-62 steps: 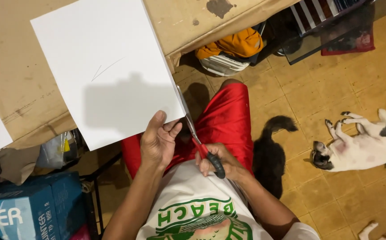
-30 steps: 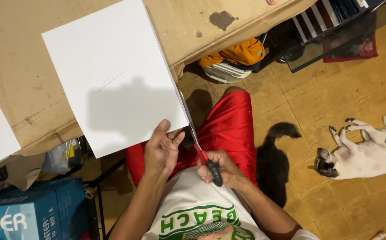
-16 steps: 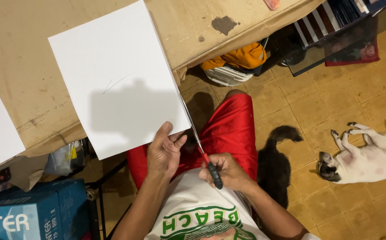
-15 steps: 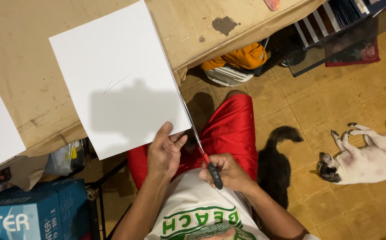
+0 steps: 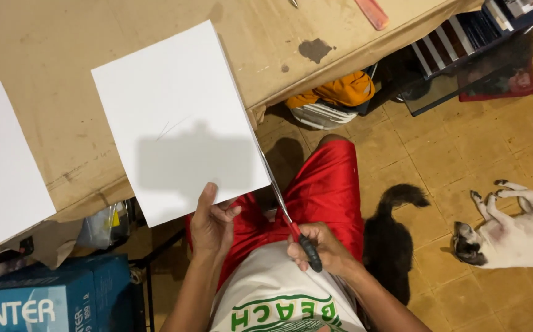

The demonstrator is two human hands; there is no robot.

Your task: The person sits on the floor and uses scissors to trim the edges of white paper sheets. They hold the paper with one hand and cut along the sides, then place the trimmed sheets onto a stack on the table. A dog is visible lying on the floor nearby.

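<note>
My left hand (image 5: pixel 210 222) pinches the near edge of a large white sheet (image 5: pixel 177 120), which I hold up over a brown table (image 5: pixel 45 43). A faint pencil line marks the sheet. My right hand (image 5: pixel 321 251) grips the red and black handles of a pair of scissors (image 5: pixel 288 215). Its blades run up along the sheet's right edge. I sit in red shorts and a white printed shirt.
A second white sheet (image 5: pixel 2 172) lies on the table at the left. A blue printed box (image 5: pixel 39 304) stands at bottom left. A black cat (image 5: pixel 392 246) and a white dog (image 5: pixel 512 237) lie on the tiled floor at the right. Orange cloth (image 5: pixel 340 92) sits under the table edge.
The view has shifted slightly, so the sheet and hands sit a little further right. The scissors stay along the sheet's right edge. The dog has barely moved.
</note>
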